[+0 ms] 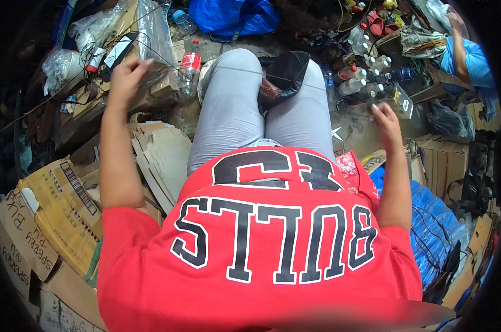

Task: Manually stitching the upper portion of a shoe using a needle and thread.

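Observation:
A black shoe-like piece (290,69) with a brown inside rests between my knees, its lower part tucked against the grey trousers. Thin dark thread (236,70) crosses my thighs on both sides of it, running out toward my two hands. My left hand (130,78), slightly blurred, is closed in a fist out to the left, beyond the knee. Out to the right, my right hand (386,120) is raised with thumb and fingers pinched together. The thread is too fine to follow all the way into either hand.
A red-labelled plastic bottle (191,63) stands by my left knee. Several bottles (353,86) crowd the floor beyond my right knee. Flattened cardboard (165,157) and boxes (57,207) lie at left, a blue tarp (427,232) at right. Another person's blue clothing (477,66) shows far right.

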Motion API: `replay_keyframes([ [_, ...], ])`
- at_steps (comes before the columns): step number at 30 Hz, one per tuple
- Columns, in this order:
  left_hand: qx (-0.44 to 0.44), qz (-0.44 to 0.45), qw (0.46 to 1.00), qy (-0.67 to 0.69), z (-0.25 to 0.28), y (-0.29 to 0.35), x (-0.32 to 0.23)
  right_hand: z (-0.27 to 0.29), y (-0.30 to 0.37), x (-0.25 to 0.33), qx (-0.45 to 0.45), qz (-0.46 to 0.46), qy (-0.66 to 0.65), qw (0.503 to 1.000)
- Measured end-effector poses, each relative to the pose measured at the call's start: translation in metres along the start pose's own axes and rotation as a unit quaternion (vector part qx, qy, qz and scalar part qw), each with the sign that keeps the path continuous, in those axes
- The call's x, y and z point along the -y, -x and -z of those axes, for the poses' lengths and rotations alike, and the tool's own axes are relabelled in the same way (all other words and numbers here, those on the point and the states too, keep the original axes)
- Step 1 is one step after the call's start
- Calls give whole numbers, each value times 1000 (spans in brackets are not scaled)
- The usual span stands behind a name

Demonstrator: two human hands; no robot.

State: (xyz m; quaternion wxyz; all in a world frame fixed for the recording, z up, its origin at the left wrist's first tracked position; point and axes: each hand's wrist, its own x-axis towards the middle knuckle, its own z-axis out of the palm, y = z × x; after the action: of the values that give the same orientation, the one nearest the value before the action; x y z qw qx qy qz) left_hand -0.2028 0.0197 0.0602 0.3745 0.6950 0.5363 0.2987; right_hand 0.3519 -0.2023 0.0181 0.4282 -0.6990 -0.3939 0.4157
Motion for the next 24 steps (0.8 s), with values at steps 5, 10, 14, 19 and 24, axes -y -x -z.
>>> replay_keyframes([
  [5,-83,34,995,48,-9,-7,31,7,-1,-19,1,-62,40,997],
  [10,-16,-212,977,1,-107,-9,-84,-44,-20,12,33,120,158,979],
  [14,152,-356,920,-57,-184,-14,-110,-111,-23,80,87,206,172,959],
  [19,251,-331,899,-139,-208,-33,-128,-119,-35,76,121,205,169,956],
  [24,309,-280,892,-172,-207,-38,-130,-120,-36,71,161,191,156,956],
])
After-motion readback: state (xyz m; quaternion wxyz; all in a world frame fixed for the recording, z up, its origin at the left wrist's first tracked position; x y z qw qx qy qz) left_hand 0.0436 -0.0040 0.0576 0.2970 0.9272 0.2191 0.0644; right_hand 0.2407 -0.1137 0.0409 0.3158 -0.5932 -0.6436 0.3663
